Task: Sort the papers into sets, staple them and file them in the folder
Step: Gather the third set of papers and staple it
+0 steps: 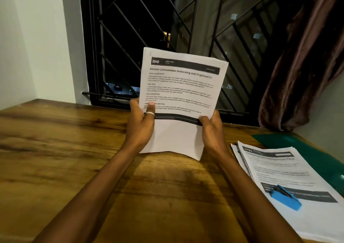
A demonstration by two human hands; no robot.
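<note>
Wooden bench (55,149): left hand (141,125) and right hand (212,131) clasp one paper set (182,86); likely sorting, stapler (285,199) and folder (297,142) idle lower right.

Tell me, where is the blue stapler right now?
In the head view the blue stapler lies at the lower right, on top of the stack of papers, with the green folder just beyond it.

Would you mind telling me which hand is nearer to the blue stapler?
Right. The right hand grips the right edge of the held paper, up and left of the blue stapler; the left hand grips its left edge, farther off.
</note>
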